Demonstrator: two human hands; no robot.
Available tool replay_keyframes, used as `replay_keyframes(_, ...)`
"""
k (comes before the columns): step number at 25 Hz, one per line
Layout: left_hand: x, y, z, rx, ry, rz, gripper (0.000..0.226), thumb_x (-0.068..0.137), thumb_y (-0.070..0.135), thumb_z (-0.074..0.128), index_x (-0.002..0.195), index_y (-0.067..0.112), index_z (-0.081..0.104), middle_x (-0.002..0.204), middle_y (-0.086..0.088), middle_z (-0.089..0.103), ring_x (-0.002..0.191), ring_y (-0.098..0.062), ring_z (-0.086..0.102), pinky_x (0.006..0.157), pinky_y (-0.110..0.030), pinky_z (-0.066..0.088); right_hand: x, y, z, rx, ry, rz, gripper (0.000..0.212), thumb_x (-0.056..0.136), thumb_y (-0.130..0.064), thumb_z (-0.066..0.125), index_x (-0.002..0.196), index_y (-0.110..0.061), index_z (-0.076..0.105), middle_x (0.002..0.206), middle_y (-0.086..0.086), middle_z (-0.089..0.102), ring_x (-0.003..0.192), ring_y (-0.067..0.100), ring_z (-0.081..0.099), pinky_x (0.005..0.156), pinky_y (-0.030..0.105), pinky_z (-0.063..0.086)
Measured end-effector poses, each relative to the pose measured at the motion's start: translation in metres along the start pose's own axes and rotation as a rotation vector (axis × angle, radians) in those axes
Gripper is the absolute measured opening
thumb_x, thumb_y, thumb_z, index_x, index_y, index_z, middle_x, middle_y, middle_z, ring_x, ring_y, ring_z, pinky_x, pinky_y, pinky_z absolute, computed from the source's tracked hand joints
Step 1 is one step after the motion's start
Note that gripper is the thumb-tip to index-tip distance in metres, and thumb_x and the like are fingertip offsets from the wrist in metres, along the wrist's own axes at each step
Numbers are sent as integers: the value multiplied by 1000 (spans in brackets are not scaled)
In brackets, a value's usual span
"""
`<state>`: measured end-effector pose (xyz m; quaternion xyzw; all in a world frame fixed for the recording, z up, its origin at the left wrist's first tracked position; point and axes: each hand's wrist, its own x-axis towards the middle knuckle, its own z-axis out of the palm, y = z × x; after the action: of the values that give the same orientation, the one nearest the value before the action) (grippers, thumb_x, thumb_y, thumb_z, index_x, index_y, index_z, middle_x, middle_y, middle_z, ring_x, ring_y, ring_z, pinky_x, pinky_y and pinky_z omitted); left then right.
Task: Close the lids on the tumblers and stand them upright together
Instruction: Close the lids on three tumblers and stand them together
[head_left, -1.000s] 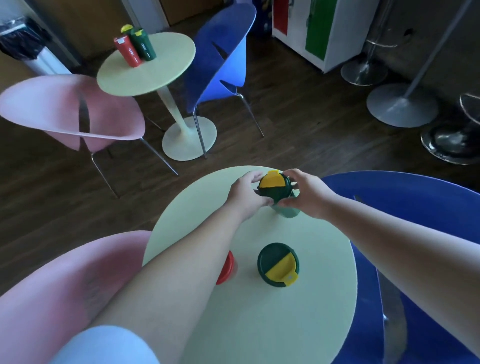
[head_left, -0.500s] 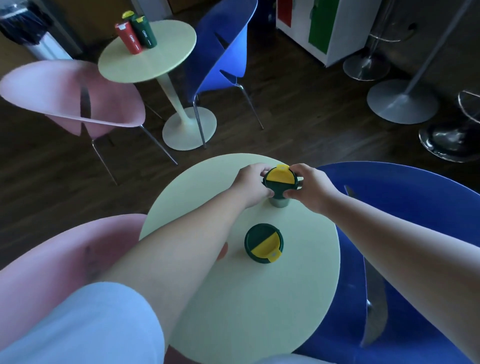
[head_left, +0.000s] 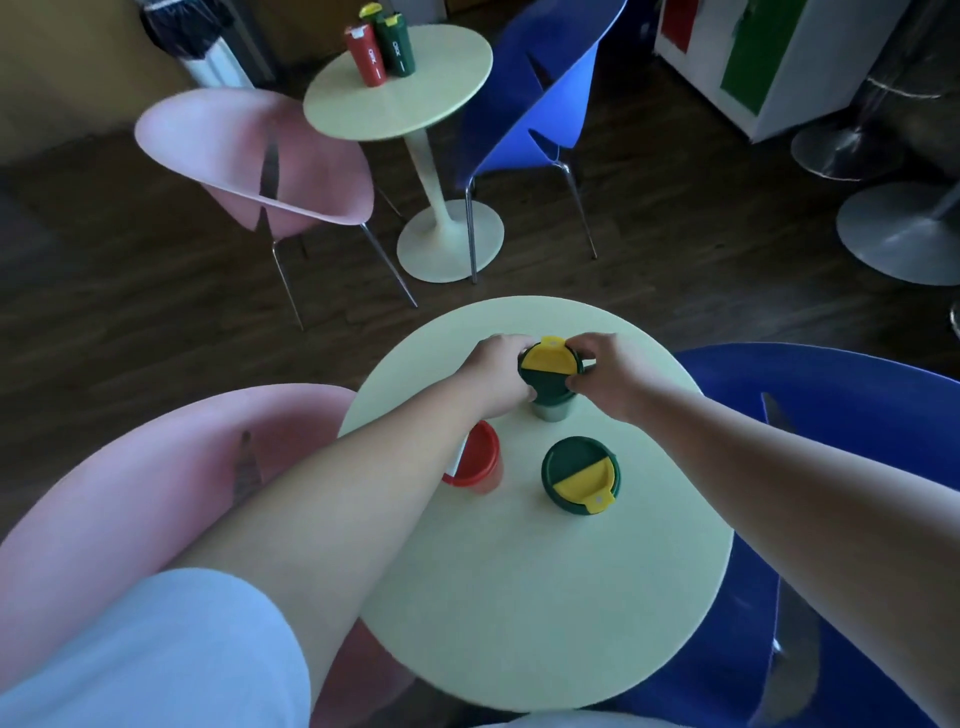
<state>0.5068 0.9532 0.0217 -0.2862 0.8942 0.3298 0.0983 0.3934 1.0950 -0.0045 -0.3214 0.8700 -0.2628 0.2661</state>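
Observation:
A green tumbler with a green and yellow lid (head_left: 548, 370) stands upright at the far side of the round pale green table (head_left: 519, 613). My left hand (head_left: 498, 366) grips its left side and my right hand (head_left: 605, 371) grips the lid's right edge. A second green tumbler (head_left: 579, 475) with its yellow flap down stands upright near the table's middle. Left of it stands a red tumbler (head_left: 478, 462), partly hidden by my left forearm.
A pink chair (head_left: 119, 499) is close on the left and a blue chair (head_left: 831, 415) on the right. Beyond, another round table (head_left: 415, 98) carries a red and two green tumblers, with pink and blue chairs beside it. Metal stool bases stand at right.
The tumbler in my hands went from tilted to upright on the table. The view has shifted, and the red tumbler shows more from behind my left forearm.

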Motion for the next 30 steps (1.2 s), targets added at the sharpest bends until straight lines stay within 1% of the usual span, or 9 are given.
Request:
replay_keyframes(4,-4,-7,-6,-16,10,-41,59,78,3,75,134,22,66,127,-9,69,114,-32,63,92,-34,53,4,-15,7,44,-30,5,50,81,-9,74,129,-17,64,121,8,70,93,30,66,72,35,55)
replay_keyframes(10,-4,-5,-2,-33,1,-53,70,83,10,75,148,25,53,142,-6,61,126,-28,58,91,-25,41,4,-15,6,-61,-80,43,57,87,-18,73,140,-18,52,127,10,64,96,28,59,70,29,44)
replay_keyframes(13,-7,-10,-11,-51,-23,-85,71,85,20,78,150,25,49,143,-3,58,125,-26,58,93,-28,43,3,-20,0,-148,-119,17,70,87,-27,76,148,-17,43,141,12,56,118,32,58,85,35,50)
replay_keyframes(15,-16,-18,-23,-24,-32,-103,73,86,27,79,151,27,47,146,-1,56,125,-24,58,94,-30,45,4,-26,-8,-183,-124,-8,77,85,-30,78,151,-17,39,146,11,51,125,32,55,93,37,51)
replay_keyframes(19,-47,-39,-41,118,-115,-60,79,78,43,85,148,32,50,148,2,53,131,-21,55,102,-34,47,5,-40,-16,-332,-137,-132,89,78,-35,83,153,-22,36,146,7,48,121,29,56,81,30,45)
replay_keyframes(23,-75,-57,-34,328,-223,-38,98,63,52,91,148,34,46,147,1,46,134,-23,49,108,-39,45,4,-48,-6,-460,-204,-215,103,67,-36,91,153,-28,35,150,4,42,129,31,49,95,37,46)
replay_keyframes(25,-83,-66,-24,357,-220,-18,104,59,52,93,149,33,44,144,0,46,133,-24,49,109,-39,46,4,-51,2,-487,-221,-228,106,65,-34,92,154,-28,35,150,4,40,131,32,48,100,40,46)
replay_keyframes(28,-88,-75,-10,325,-176,-6,106,62,44,94,152,33,39,145,-2,44,133,-25,49,108,-39,45,2,-55,12,-494,-191,-197,102,68,-33,89,154,-27,33,150,6,37,127,35,50,99,41,49)
replay_keyframes(30,-87,-79,-3,303,-146,-10,103,65,39,93,152,32,38,143,-4,44,131,-27,50,105,-37,46,0,-55,18,-604,-178,-223,99,72,-35,84,155,-27,30,151,9,34,125,38,49,97,42,49)
